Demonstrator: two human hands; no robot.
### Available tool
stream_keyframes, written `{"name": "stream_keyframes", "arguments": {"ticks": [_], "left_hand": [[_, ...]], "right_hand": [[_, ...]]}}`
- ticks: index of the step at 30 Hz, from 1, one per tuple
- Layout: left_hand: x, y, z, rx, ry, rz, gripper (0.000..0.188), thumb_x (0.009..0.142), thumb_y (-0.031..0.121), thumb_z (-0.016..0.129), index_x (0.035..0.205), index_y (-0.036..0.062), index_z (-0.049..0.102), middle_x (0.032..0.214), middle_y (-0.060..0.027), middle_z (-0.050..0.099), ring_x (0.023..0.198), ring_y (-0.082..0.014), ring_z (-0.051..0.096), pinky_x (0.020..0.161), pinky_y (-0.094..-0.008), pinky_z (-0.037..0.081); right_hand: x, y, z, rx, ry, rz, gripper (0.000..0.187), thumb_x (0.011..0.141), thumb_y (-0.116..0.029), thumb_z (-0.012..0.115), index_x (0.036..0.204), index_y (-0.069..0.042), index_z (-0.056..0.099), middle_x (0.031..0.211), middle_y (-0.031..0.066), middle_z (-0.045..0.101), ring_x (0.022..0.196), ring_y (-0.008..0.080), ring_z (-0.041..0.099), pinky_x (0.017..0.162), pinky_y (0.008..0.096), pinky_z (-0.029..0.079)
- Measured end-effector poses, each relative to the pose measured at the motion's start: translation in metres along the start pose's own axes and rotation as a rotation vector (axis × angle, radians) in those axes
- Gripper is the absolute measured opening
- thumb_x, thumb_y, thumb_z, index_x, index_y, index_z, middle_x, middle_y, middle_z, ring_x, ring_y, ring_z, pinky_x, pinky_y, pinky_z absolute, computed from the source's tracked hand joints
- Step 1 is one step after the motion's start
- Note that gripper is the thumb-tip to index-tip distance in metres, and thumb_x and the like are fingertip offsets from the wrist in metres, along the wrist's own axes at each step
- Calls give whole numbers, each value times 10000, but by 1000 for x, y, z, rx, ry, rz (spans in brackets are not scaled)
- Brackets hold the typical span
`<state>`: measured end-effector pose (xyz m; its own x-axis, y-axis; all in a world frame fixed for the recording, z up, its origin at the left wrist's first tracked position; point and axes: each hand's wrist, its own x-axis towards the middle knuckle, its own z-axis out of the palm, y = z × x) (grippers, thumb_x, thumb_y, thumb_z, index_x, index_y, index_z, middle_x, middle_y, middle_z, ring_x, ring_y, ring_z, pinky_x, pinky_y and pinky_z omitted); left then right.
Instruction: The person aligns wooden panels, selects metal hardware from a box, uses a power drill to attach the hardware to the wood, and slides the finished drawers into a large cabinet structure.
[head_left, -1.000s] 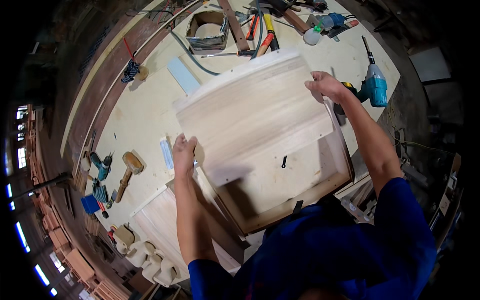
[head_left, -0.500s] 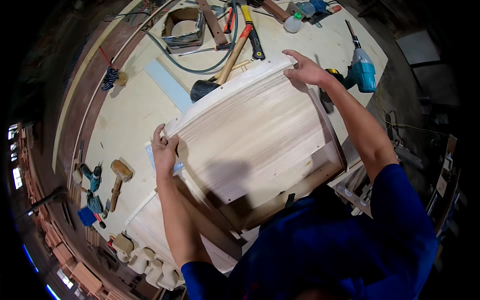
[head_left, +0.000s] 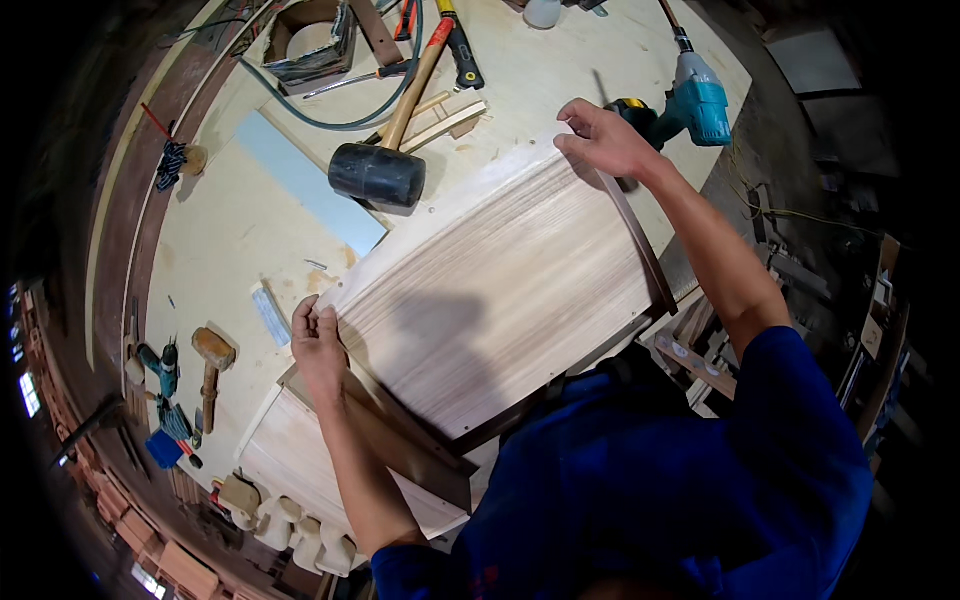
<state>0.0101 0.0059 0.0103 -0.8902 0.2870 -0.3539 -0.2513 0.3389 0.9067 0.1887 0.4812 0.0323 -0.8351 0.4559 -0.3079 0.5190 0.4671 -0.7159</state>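
Observation:
In front of me lies a wooden box (head_left: 500, 290) with a pale, striped-grain top panel and narrow side boards. My left hand (head_left: 318, 355) grips its far left corner, fingers curled at the edge and thumb on the top. At the far right corner my right hand (head_left: 612, 140) has its fingers and thumb bent over the edge. Some fingertips are hidden behind the wood. Just beyond the far edge, a black rubber mallet (head_left: 375, 175) rests on the worktable. A second wooden box (head_left: 300, 455) stands under and beside my left forearm.
A teal cordless driver (head_left: 698, 105) lies beyond my right hand. Farther off are a hammer (head_left: 460, 55), a cardboard box (head_left: 310, 45) and a hose (head_left: 330, 124). At left lie a wooden mallet (head_left: 212, 360) and a small drill (head_left: 165, 368). Pale shaped blocks (head_left: 290, 520) sit lower left.
The box's far edge has come down and nearer to me, with both hands on it. Its top panel now covers the opening seen on the near side. The rubber mallet shows fully.

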Motion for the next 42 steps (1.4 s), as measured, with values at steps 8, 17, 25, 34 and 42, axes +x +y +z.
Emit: {"name": "stream_keyframes", "arguments": {"ticks": [8, 17, 25, 34, 42], "left_hand": [[-14, -5, 12, -78, 13, 56, 340, 1041, 144, 532, 1354, 15, 496, 1025, -41, 639, 937, -97, 556, 853, -223, 432], [-13, -15, 17, 109, 169, 148, 193, 1016, 153, 590, 928, -6, 654, 958, -64, 711, 918, -106, 617, 856, -261, 475], [-31, -20, 16, 71, 205, 222, 166, 980, 158, 645, 1034, 1, 650, 1031, -65, 667, 984, -125, 567, 900, -282, 455], [-27, -26, 19, -80, 215, 105, 86, 970, 96, 655, 963, 11, 642, 1020, -91, 711, 977, -135, 607, 921, -288, 468], [-29, -21, 18, -150, 194, 96, 78, 929, 31, 681, 983, 15, 627, 1020, -96, 707, 900, -122, 612, 825, -282, 505]], "right_hand": [[-12, 5, 14, 132, 25, 60, 377, 957, -245, 629, 1296, -118, 525, 916, 23, 540, 849, 122, 500, 790, 281, 444], [-7, 29, 33, 194, 92, 25, 235, 930, -268, 648, 963, -43, 589, 803, 33, 594, 787, 118, 541, 749, 294, 473], [-11, 26, 30, 299, 93, -91, 132, 924, -147, 654, 971, -25, 631, 916, 16, 640, 900, 96, 561, 858, 258, 450], [-7, 38, 29, 377, 43, -83, 108, 937, -94, 635, 890, -39, 556, 977, 35, 661, 938, 104, 566, 882, 266, 450], [0, 60, 25, 427, -41, -148, 121, 982, -120, 632, 918, -48, 558, 1040, 61, 659, 936, 100, 549, 876, 260, 445]]}}
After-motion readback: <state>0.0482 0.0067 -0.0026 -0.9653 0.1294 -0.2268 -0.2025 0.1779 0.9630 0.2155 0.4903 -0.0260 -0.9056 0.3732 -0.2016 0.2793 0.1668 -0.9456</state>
